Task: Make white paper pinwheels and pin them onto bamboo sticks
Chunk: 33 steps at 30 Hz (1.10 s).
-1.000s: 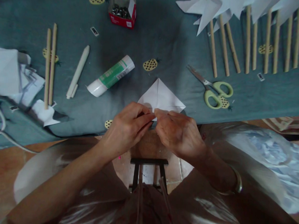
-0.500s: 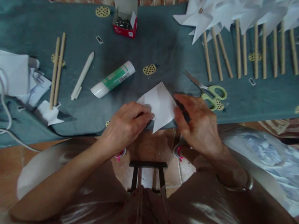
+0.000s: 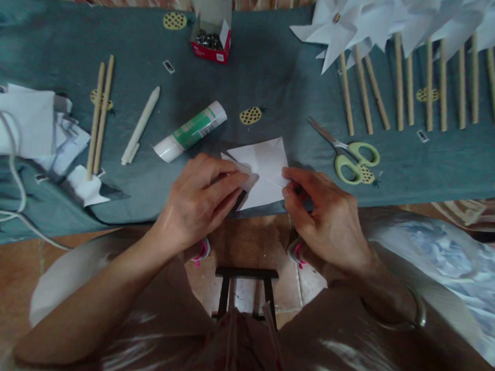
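A white piece of paper (image 3: 268, 159) with cut, partly folded flaps lies at the front edge of the cloth-covered table, between my hands. My left hand (image 3: 211, 188) pinches a flap on its left side between thumb and fingers. On the right edge, my right hand (image 3: 314, 198) grips the paper between thumb and index finger. Just behind my left hand lies a white and green glue stick (image 3: 192, 131). Scissors with green handles (image 3: 347, 153) rest open to the right, behind my right hand.
White paper pinwheels (image 3: 347, 23) on wooden sticks line the back right. An open red box (image 3: 210, 47) holds small metal pieces. Further left are a white pen (image 3: 141, 124), two wooden sticks (image 3: 102, 116), stacked paper (image 3: 27, 122) and a white cable (image 3: 16, 180).
The paper has turned between my hands, and a flap now stands out at its left. My right thumb and index finger have closed on its right edge.
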Each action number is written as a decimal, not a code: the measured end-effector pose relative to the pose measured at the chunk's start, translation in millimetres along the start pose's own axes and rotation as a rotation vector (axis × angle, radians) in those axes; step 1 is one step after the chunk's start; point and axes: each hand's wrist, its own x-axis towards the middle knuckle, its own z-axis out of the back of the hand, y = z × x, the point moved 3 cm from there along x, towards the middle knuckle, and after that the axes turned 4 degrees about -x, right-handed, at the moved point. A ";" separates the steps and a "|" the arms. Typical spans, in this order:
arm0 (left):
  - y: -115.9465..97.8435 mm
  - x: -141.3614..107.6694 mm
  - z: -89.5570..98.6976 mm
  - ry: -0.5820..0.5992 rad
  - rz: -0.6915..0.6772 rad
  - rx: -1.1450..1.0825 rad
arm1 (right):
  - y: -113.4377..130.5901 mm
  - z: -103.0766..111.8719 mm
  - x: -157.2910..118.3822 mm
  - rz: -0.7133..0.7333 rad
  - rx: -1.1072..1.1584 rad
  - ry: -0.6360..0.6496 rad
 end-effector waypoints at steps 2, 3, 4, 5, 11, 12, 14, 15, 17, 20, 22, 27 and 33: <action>-7.7 -0.3 -5.0 0.022 -0.055 -0.005 | 0.1 0.0 0.5 0.005 0.004 -0.011; -10.6 -0.8 -8.4 0.050 -0.078 0.002 | 0.2 0.0 0.5 0.002 0.005 -0.013; -12.6 -1.3 -12.0 0.084 -0.093 0.017 | 0.3 0.0 0.5 -0.004 0.006 -0.012; -13.9 -2.0 -15.1 0.116 -0.101 0.034 | 0.3 -0.1 0.4 -0.013 0.006 -0.008; -14.4 -4.4 -21.8 0.172 -0.095 0.090 | 0.2 0.7 -1.0 -0.037 0.035 0.016; -14.5 -4.6 -21.5 0.164 -0.097 0.090 | 0.1 1.2 -1.2 -0.042 0.044 0.022; -14.8 -4.8 -20.9 0.153 -0.101 0.081 | 0.0 2.3 -1.8 -0.060 0.069 0.037; -14.9 -4.9 -20.6 0.152 -0.105 0.076 | -0.2 2.9 -2.2 -0.075 0.082 0.042; -14.7 -5.2 -19.6 0.147 -0.112 0.068 | -0.7 3.9 -3.1 -0.109 0.109 0.049; -13.2 -5.6 -17.9 0.142 -0.111 0.071 | -2.2 4.6 -4.1 -0.134 0.145 0.071; -11.6 -6.0 -16.8 0.142 -0.100 0.086 | -3.3 5.4 -3.7 -0.106 0.159 0.088; -9.1 -5.6 -12.7 0.107 -0.091 0.104 | -4.2 10.8 1.1 0.104 0.147 0.156; -8.4 -5.0 -8.6 0.048 -0.109 0.109 | -9.3 13.2 5.7 0.102 0.174 0.274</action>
